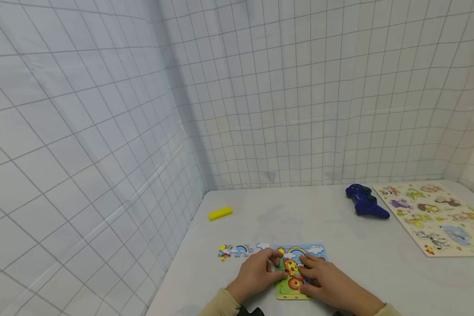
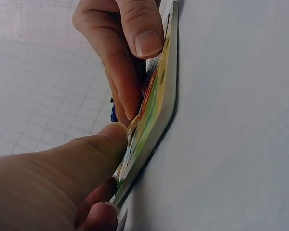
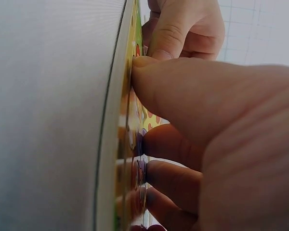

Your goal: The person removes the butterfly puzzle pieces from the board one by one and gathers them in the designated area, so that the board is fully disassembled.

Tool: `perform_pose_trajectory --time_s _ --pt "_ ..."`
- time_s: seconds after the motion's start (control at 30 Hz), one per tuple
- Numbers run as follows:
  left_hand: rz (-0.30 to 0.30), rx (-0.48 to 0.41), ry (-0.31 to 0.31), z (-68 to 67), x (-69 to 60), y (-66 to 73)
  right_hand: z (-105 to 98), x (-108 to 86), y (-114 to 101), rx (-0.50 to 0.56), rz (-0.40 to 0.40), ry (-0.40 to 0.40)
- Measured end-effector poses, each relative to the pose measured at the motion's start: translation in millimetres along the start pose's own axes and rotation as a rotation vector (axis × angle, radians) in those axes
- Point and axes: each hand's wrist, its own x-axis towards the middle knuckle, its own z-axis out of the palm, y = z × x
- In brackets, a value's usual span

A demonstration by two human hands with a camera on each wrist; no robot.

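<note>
A colourful jigsaw puzzle board (image 1: pixel 294 296) lies on the table near the front, showing a rainbow, a sun and a spotted red and yellow figure. At its left side my left hand (image 1: pixel 255 270) grips the board, thumb on the picture and curled fingers at the edge. My right hand (image 1: pixel 332 281) rests its spread fingertips and thumb on the right part of the picture, covering some of it. In the right wrist view, the right thumb (image 3: pixel 168 79) touches the surface close to the left thumb. Loose puzzle pieces (image 1: pixel 242 250) lie left of the board.
A yellow block (image 1: pixel 220 213) lies at the back left of the white table (image 1: pixel 300 215). Toward the back right are a blue game controller (image 1: pixel 365 202) and a large animal peg board (image 1: pixel 411 224). White gridded cloth walls (image 1: pixel 284 96) surround the table.
</note>
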Motion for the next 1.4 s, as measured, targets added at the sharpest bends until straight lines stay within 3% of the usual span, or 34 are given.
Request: perform_pose_trajectory --time_s 0.33,0.53,0.63,0.8,1.07,1.2,1.4 --pt "-0.002 0.007 0.049 -3.1 -3.7 0.3 -1 -0.8 -1 0.012 0.019 -0.017" --pt "-0.040 -0.250 0.055 -18.8 -17.2 -5.3 1 1.4 0 0.025 0.010 -0.027" --pt "-0.048 -0.302 0.059 -29.5 -27.0 -9.6 1 2.0 0 0.021 0.017 -0.038" --pt "-0.076 -0.304 0.046 -55.7 -40.9 -30.3 1 0.7 -1 0.017 0.034 -0.043" --pt "-0.279 -0.280 0.003 -109.5 -67.5 -71.6 2 -0.1 -1 0.025 0.064 -0.036" --pt "-0.324 -0.186 0.006 -115.9 -72.9 -80.8 1 -1.0 1 0.028 0.065 -0.036" --pt "-0.395 -0.090 0.064 -110.8 -72.5 -78.8 0 -1.5 0 0.037 0.061 -0.047"
